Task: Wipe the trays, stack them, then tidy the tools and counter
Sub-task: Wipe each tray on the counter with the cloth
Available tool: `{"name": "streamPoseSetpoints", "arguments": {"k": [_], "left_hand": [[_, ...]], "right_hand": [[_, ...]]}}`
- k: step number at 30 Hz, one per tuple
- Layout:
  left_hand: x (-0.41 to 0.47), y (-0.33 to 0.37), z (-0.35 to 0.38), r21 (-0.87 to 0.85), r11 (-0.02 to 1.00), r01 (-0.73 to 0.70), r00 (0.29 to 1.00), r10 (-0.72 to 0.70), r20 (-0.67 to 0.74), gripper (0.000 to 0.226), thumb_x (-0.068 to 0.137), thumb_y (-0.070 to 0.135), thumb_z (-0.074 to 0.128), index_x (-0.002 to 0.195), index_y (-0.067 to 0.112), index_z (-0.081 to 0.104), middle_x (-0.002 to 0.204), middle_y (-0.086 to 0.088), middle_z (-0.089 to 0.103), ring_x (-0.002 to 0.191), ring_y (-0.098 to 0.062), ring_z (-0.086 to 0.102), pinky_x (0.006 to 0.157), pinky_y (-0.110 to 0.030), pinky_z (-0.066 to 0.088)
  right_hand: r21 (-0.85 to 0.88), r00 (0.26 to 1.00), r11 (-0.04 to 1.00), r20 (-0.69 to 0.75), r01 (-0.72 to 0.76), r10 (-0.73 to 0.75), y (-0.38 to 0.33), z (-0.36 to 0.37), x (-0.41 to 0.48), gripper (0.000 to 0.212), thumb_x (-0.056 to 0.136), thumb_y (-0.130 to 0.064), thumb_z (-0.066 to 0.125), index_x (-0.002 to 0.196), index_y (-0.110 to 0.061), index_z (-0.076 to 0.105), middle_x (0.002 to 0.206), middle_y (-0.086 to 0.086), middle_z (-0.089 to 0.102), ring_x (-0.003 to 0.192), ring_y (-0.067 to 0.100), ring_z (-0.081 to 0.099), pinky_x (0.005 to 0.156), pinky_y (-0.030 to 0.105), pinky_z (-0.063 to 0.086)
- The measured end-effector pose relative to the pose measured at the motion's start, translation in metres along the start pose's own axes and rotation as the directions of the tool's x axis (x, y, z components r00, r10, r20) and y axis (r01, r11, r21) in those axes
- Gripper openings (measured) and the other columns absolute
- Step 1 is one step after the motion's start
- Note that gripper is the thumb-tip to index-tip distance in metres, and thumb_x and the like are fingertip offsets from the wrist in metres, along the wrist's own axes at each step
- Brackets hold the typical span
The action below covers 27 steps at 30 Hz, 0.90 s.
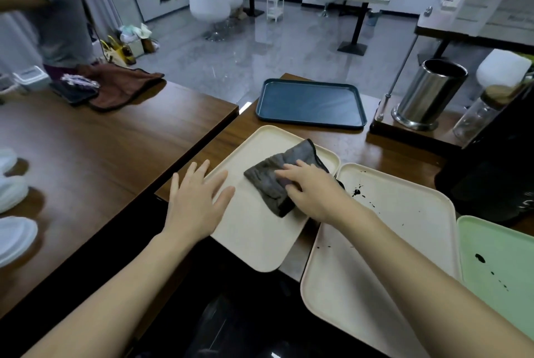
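Observation:
A cream tray (pixel 254 230) lies tilted across the counter's front edge, with a dark grey cloth (pixel 270 181) on it. My right hand (pixel 313 191) presses on the cloth with its fingers spread flat. My left hand (pixel 196 198) rests flat and open on the tray's left rim. To the right lies a second cream tray (pixel 390 242) with black ink-like spots. A pale green tray (pixel 500 265), also spotted, sits at the far right. A dark blue tray (pixel 310 103) lies further back on the counter.
A steel canister (pixel 427 94) and a glass bottle (pixel 479 114) stand at the back right beside a black machine (pixel 497 172). On the left table lie a brown cloth (pixel 121 85), a phone (pixel 73 93) and white lids (pixel 11 187). A person (pixel 57 10) stands behind that table.

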<state>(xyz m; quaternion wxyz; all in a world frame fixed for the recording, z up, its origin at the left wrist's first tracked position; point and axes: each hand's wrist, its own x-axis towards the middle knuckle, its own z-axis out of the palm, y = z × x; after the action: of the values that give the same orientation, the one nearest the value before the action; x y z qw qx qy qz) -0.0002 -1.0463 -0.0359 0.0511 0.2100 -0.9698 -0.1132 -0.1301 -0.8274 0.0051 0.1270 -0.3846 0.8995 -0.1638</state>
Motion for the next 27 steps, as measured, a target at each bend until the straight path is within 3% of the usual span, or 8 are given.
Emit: {"name": "streamPoseSetpoints", "arguments": {"k": [6, 9, 11, 15, 18, 21, 24, 27], "left_hand": [[-0.011, 0.027, 0.0, -0.059, 0.972, -0.227, 0.963, 0.215, -0.164, 0.035, 0.103, 0.04, 0.045, 0.128, 0.031, 0.069, 0.135, 0.006, 0.065, 0.144, -0.025, 0.042, 0.123, -0.052, 0.015], [-0.016, 0.041, 0.001, -0.132, 0.963, -0.234, 0.968, 0.218, -0.125, 0.042, 0.098, 0.042, 0.042, 0.128, 0.03, 0.069, 0.129, 0.009, 0.068, 0.14, -0.024, 0.046, 0.123, -0.048, 0.019], [-0.019, 0.045, 0.001, -0.179, 0.959, -0.217, 0.974, 0.201, -0.107, 0.04, 0.097, 0.041, 0.045, 0.126, 0.03, 0.069, 0.124, 0.01, 0.069, 0.132, -0.022, 0.052, 0.118, -0.048, 0.032], [-0.023, 0.046, 0.005, -0.235, 0.953, -0.189, 0.977, 0.159, -0.142, 0.025, 0.095, 0.034, 0.06, 0.118, 0.029, 0.071, 0.108, 0.011, 0.069, 0.107, -0.014, 0.06, 0.102, -0.047, 0.046], [-0.023, 0.045, 0.008, -0.239, 0.956, -0.17, 0.981, 0.14, -0.136, 0.024, 0.095, 0.034, 0.059, 0.116, 0.031, 0.071, 0.108, 0.013, 0.069, 0.108, -0.013, 0.06, 0.11, -0.047, 0.041], [-0.027, 0.047, 0.006, -0.251, 0.957, -0.145, 0.986, 0.118, -0.118, 0.023, 0.098, 0.033, 0.058, 0.117, 0.03, 0.071, 0.112, 0.013, 0.069, 0.111, -0.011, 0.061, 0.122, -0.039, 0.025], [-0.031, 0.052, 0.003, -0.297, 0.951, -0.088, 0.993, 0.061, -0.1, 0.031, 0.097, 0.046, 0.057, 0.122, 0.032, 0.068, 0.118, 0.013, 0.07, 0.114, -0.009, 0.062, 0.117, -0.035, 0.031], [-0.03, 0.061, -0.004, -0.342, 0.939, 0.017, 0.997, -0.043, -0.068, 0.049, 0.088, 0.068, 0.054, 0.123, 0.036, 0.068, 0.115, 0.015, 0.072, 0.111, -0.009, 0.064, 0.094, -0.037, 0.05]], "right_hand": [[-0.083, 0.993, 0.993, 0.091, 0.08, -0.073, 0.008, -0.01, -0.012, 0.044, 0.089, -0.052, 0.065, 0.129, -0.035, 0.066, 0.132, -0.017, 0.063, 0.139, 0.016, 0.039, 0.107, 0.043, 0.042], [-0.201, 0.988, 0.97, -0.039, 0.137, -0.148, 0.005, -0.002, -0.01, 0.027, 0.087, -0.039, 0.059, 0.109, -0.033, 0.074, 0.106, -0.015, 0.07, 0.11, 0.02, 0.056, 0.094, 0.04, 0.048], [-0.166, 0.985, 0.979, -0.1, 0.121, -0.139, 0.005, -0.002, -0.008, 0.027, 0.082, -0.029, 0.052, 0.094, -0.033, 0.075, 0.094, -0.012, 0.071, 0.096, 0.023, 0.057, 0.085, 0.042, 0.051], [-0.146, 0.993, 0.983, 0.026, 0.114, -0.112, 0.0, -0.009, -0.011, 0.034, 0.085, -0.04, 0.055, 0.115, -0.036, 0.068, 0.119, -0.012, 0.065, 0.116, 0.023, 0.05, 0.096, 0.043, 0.045], [-0.24, 0.993, 0.964, 0.047, 0.115, -0.107, -0.005, -0.004, -0.015, 0.053, 0.082, -0.061, 0.055, 0.127, -0.034, 0.062, 0.129, -0.01, 0.059, 0.124, 0.022, 0.045, 0.102, 0.043, 0.04], [-0.277, 0.991, 0.954, -0.039, 0.116, -0.132, -0.004, 0.003, -0.013, 0.037, 0.09, -0.05, 0.057, 0.121, -0.033, 0.066, 0.125, -0.01, 0.062, 0.116, 0.022, 0.049, 0.096, 0.041, 0.044], [-0.144, 0.987, 0.984, -0.113, 0.101, -0.117, -0.006, -0.003, -0.009, 0.021, 0.092, -0.035, 0.058, 0.106, -0.036, 0.074, 0.108, -0.011, 0.07, 0.103, 0.019, 0.055, 0.085, 0.039, 0.05], [0.214, 0.996, 0.977, -0.089, 0.016, 0.003, -0.011, -0.018, -0.006, 0.009, 0.089, -0.041, 0.066, 0.085, -0.038, 0.073, 0.088, -0.012, 0.072, 0.09, 0.013, 0.063, 0.08, 0.037, 0.052]]}}
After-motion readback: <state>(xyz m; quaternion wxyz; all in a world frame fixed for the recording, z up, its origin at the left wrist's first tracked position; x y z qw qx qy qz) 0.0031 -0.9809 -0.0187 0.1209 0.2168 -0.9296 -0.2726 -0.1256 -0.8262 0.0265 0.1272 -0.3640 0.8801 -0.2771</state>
